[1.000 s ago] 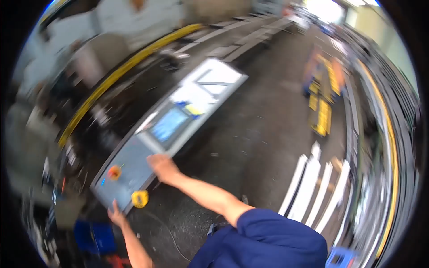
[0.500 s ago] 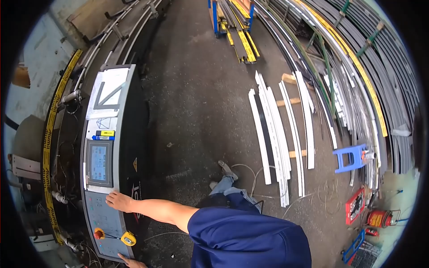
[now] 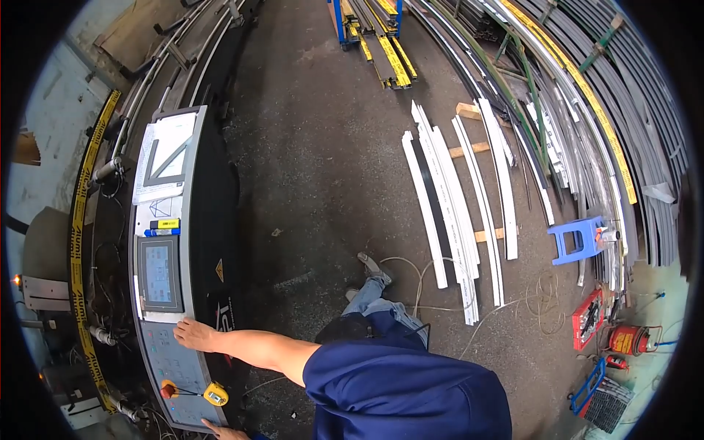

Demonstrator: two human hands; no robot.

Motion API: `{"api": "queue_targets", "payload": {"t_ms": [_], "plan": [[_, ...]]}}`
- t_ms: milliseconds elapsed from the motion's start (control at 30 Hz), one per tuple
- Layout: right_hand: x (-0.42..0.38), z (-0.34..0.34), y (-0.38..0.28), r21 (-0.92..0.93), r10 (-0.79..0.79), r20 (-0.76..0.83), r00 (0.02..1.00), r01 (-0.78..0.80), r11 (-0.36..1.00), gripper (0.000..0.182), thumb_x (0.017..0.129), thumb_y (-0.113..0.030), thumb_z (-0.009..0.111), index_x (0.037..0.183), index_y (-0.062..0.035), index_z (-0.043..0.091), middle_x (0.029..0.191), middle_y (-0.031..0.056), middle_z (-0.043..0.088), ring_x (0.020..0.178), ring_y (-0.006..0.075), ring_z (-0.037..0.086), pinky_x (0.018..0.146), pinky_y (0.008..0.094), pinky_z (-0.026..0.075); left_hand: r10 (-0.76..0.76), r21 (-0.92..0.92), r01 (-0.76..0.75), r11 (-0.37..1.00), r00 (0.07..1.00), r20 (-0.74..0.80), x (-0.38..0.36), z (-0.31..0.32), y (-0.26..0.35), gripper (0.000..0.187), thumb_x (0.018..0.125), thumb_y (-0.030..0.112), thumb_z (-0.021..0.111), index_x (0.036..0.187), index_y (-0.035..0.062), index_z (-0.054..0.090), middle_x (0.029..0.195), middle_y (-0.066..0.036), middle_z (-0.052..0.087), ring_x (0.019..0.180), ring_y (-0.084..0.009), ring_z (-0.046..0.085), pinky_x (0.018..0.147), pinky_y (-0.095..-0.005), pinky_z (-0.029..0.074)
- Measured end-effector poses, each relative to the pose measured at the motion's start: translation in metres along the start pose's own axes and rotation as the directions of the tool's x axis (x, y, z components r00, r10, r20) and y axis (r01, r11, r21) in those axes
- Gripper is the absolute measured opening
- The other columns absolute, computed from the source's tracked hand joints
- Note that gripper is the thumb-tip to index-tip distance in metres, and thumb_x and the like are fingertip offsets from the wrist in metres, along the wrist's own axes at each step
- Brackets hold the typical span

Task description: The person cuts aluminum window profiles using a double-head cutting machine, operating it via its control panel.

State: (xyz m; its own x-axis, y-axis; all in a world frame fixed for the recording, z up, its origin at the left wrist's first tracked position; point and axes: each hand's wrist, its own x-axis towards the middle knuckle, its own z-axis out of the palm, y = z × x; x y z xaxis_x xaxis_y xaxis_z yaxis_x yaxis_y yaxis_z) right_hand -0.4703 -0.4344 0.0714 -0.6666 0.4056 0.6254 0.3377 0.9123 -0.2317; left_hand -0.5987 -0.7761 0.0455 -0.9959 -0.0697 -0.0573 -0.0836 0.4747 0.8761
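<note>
On the machine's grey control panel (image 3: 165, 352), just below its touchscreen (image 3: 160, 273), rests my right hand (image 3: 195, 335). Its fingers are bent and slightly apart, with the tips on the panel and nothing visible held. My left hand (image 3: 226, 433) is at the bottom edge of the view, partly cut off. Its index finger stretches onto the lower end of the panel. Between the two hands are a red knob-like button (image 3: 169, 389) and a yellow tape measure (image 3: 215, 394). Yellow and blue markers (image 3: 163, 224) lie above the screen, below papers with a metal square (image 3: 167, 161).
White profiles (image 3: 453, 213) lie on wood blocks on the floor to the right. A blue stool (image 3: 577, 240), red tool case (image 3: 588, 320) and loose hose (image 3: 543, 297) are nearby. Long bars (image 3: 638, 132) are racked at far right. A trolley (image 3: 339, 22) with yellow-wrapped profiles stands ahead.
The view has shifted a little, while both hands stay at about the same places on the panel. Small orange lights now show at the far left.
</note>
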Motion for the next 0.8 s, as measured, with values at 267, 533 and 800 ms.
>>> {"api": "queue_targets", "payload": {"t_ms": [267, 533, 800], "plan": [[-0.001, -0.002, -0.001, -0.006, 0.013, -0.013, 1.0, -0.013, 1.0, 0.021, 0.084, -0.017, 0.056, 0.101, -0.0062, 0.064, 0.094, 0.0018, 0.053, 0.096, 0.0177, 0.052, 0.085, 0.0323, 0.04, 0.229, 0.152, -0.227, 0.962, 0.973, 0.001, 0.018, -0.009, -0.019, 0.047, 0.098, 0.043, 0.046, 0.133, 0.0144, 0.06, 0.126, -0.026, 0.056, 0.106, -0.0338, 0.058, 0.096, -0.0469, 0.051], [0.001, -0.008, 0.003, 0.096, -0.006, -0.027, 1.0, 0.009, 0.995, 0.027, 0.084, -0.014, 0.055, 0.107, -0.0045, 0.062, 0.098, 0.0034, 0.055, 0.099, 0.0194, 0.054, 0.086, 0.0325, 0.042, -0.012, 0.0, 0.012, 1.0, 0.971, -0.24, 0.01, 0.001, -0.011, 0.052, 0.093, 0.034, 0.064, 0.129, -0.003, 0.059, 0.117, -0.025, 0.06, 0.093, -0.0281, 0.061, 0.087, -0.0403, 0.05], [0.001, -0.021, 0.017, 0.391, -0.048, 0.063, 0.997, 0.02, 0.92, 0.037, 0.08, -0.006, 0.056, 0.117, -0.0022, 0.058, 0.111, 0.0127, 0.058, 0.108, 0.03, 0.055, 0.095, 0.0415, 0.045, -0.019, 0.194, 0.152, 0.969, 0.831, -0.555, -0.019, 0.016, 0.012, 0.097, 0.058, 0.055, 0.089, 0.115, -0.0167, 0.057, 0.113, -0.03, 0.063, 0.102, -0.0383, 0.063, 0.093, -0.0451, 0.051]]}}
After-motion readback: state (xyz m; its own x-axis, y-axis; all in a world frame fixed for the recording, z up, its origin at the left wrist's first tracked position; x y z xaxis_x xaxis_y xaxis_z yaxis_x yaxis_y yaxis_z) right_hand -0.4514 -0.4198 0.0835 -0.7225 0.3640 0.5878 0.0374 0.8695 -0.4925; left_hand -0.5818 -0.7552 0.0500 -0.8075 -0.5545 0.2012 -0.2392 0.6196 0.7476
